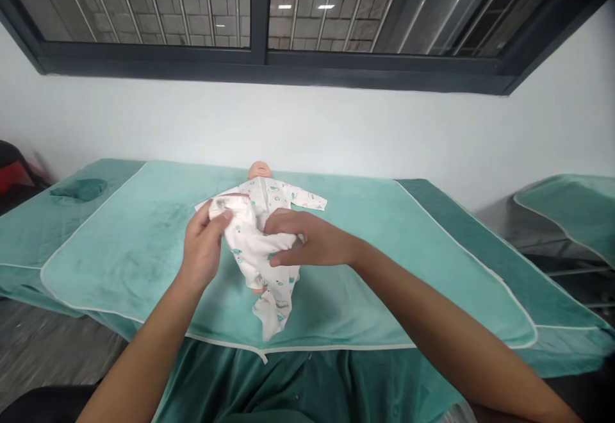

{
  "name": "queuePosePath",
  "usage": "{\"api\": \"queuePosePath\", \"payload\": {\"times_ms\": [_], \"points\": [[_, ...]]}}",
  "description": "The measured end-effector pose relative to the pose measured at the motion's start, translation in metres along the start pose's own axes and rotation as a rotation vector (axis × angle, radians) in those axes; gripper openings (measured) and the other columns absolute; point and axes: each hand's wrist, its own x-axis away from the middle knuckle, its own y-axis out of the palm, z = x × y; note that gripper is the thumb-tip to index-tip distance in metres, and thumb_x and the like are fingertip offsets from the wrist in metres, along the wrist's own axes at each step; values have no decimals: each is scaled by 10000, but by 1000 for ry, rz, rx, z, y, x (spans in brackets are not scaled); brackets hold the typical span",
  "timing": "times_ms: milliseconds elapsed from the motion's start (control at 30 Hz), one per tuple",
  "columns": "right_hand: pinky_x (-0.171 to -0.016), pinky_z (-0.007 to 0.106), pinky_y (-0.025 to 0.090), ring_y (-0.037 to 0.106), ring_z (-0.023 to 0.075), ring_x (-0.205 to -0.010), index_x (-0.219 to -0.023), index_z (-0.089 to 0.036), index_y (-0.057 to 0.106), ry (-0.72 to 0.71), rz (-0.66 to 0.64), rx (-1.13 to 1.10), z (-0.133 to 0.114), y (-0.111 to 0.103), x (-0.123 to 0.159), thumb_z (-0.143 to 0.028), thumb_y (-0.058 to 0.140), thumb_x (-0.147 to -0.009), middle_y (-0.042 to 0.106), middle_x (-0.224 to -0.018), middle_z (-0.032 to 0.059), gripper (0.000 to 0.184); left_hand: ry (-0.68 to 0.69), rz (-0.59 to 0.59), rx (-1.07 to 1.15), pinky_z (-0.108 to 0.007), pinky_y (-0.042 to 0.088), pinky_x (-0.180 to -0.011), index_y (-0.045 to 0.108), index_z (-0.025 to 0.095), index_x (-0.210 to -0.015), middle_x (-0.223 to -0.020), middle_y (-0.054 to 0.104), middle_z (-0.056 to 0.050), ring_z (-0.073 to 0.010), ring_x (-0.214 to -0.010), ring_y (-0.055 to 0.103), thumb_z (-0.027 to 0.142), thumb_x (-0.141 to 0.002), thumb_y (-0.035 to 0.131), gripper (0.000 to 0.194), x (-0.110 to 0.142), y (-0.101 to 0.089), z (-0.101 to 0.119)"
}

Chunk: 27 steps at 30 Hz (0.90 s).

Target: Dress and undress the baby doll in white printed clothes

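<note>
1 doll [260, 170] in printed top [263, 192] behind white trousers [244, 237]

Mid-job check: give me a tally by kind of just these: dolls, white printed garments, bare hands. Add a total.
Doll: 1
White printed garments: 2 (the top with its sleeves spread, and the trousers being held)
Bare hands: 2 (left hand, right hand)
Total: 5
</note>
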Motion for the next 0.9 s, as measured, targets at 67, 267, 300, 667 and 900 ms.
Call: {"api": "queuePosePath", "payload": {"times_ms": [67,267,300,667,900], "points": [[-674,283,454,531,148,-732,-793,-196,622,84,-33,-133,-7,-6,3,-490,703,-876,571,-765,-12,316,7,97,74,-248,472,-652,625,182,-834,-720,592,12,-139,-677,581,295,-798,697,139,-2,0,7],[-618,252,426,532,131,-709,-777,-192,588,172,343,-363,-9,1,1,-527,709,-862,577,-780,-2,366,335,-14,-178,-281,528,-854,568,237,-982,-1106,629,-23,-183,-1040,627,307,-710,829,384,-11,3,21],[-624,253,428,533,131,-712,-781,-196,583,161,392,-391,-8,3,-2,-530,714,-856,578,-784,-3,367,352,-106,-258,-310,520,-923,582,249,-1076,-1229,609,-42,-211,-1149,599,328,-708,837,454,-11,5,21],[-616,245,493,634,156,-718,-869,-179,695,304,-46,-497,7,5,8,-554,807,-736,694,-802,4,414,-251,-381,-141,-296,521,-733,697,174,-1031,-931,723,-35,-205,-837,664,477,-815,752,377,9,9,5],[-807,329,573,714,218,-885,-997,-172,759,379,21,-678,10,15,21,-470,785,-797,759,-902,43,359,-567,-406,210,-294,544,-700,705,161,-1144,-937,759,-87,-226,-809,717,471,-784,797,483,17,7,-15]]}}
